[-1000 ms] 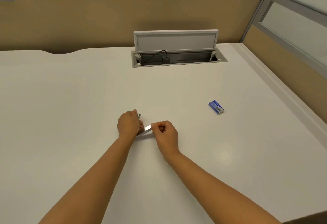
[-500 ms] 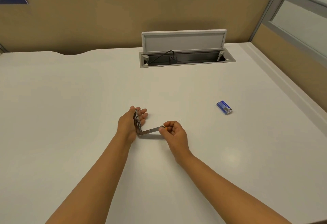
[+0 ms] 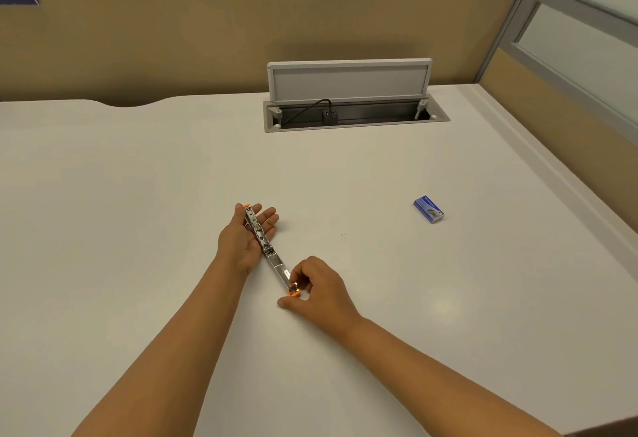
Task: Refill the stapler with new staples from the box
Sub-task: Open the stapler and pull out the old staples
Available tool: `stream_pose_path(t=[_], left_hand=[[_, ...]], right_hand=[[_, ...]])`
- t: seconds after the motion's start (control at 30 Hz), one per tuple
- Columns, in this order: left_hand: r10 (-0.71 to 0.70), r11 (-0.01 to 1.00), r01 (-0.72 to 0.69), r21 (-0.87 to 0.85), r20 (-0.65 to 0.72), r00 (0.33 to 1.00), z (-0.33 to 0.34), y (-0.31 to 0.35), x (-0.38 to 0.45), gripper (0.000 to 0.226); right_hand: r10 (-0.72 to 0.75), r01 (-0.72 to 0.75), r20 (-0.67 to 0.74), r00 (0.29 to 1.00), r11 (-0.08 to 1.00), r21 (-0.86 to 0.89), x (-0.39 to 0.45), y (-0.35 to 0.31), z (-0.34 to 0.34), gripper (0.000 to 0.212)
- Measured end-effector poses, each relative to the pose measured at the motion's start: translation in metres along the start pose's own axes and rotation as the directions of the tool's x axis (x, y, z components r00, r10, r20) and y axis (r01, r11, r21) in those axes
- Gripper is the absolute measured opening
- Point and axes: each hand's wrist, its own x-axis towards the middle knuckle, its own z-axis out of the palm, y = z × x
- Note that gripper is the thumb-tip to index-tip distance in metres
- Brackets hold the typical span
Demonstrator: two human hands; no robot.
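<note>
White desk (image 3: 165, 195): stapler (image 3: 268, 252) across flat left hand (image 3: 240, 241); right hand (image 3: 322, 290) pinches its end.

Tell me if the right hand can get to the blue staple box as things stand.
Probably yes. The right hand pinches the near end of the opened stapler, so it must let go first; the staple box lies to its right and farther off, with open desk between.

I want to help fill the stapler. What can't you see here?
All in the head view:
Staples inside the stapler: too small and shiny to tell.
Stapler's near tip: right hand partly covers it.
Box: print too small, flap unclear.
Speck on the desk: too tiny to name.
</note>
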Motion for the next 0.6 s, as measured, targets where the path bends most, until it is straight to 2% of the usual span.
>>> stream_pose_path(t=[0.13,0.2,0.27,0.33,0.4,0.47,0.6], left_hand=[[0.082,0.976,-0.090,0.199,0.050,0.995,-0.001,-0.012,-0.001,0.011],[0.064,0.973,-0.077,0.219,0.064,0.996,-0.004,-0.013,0.000,0.014],[0.014,0.982,-0.028,0.185,0.074,0.997,-0.007,-0.009,0.001,0.016],[-0.025,0.988,0.011,0.157,0.090,0.996,-0.010,-0.007,0.003,0.017],[-0.033,0.986,0.015,0.168,0.102,0.994,-0.011,-0.007,0.003,0.015],[-0.027,0.982,0.007,0.189,0.105,0.994,-0.008,-0.008,0.002,0.016],[-0.029,0.971,0.002,0.239,0.112,0.993,-0.004,-0.008,0.000,0.020]], right_hand=[[0.035,-0.037,0.083,0.996,0.999,0.028,0.004,0.001,-0.003,0.037],[0.037,-0.043,0.108,0.993,0.997,0.056,0.010,0.000,-0.010,0.037],[0.097,-0.094,-0.037,0.995,0.992,0.090,0.023,0.004,-0.025,0.021],[0.211,-0.203,-0.251,0.945,0.977,0.060,0.038,0.016,-0.051,0.008],[0.295,-0.316,-0.327,0.898,0.949,-0.013,0.049,0.031,-0.079,0.010],[0.328,-0.361,-0.248,0.911,0.927,-0.100,0.057,0.041,-0.098,0.011],[0.302,-0.306,-0.055,0.952,0.918,-0.251,0.068,0.039,-0.105,0.010]])
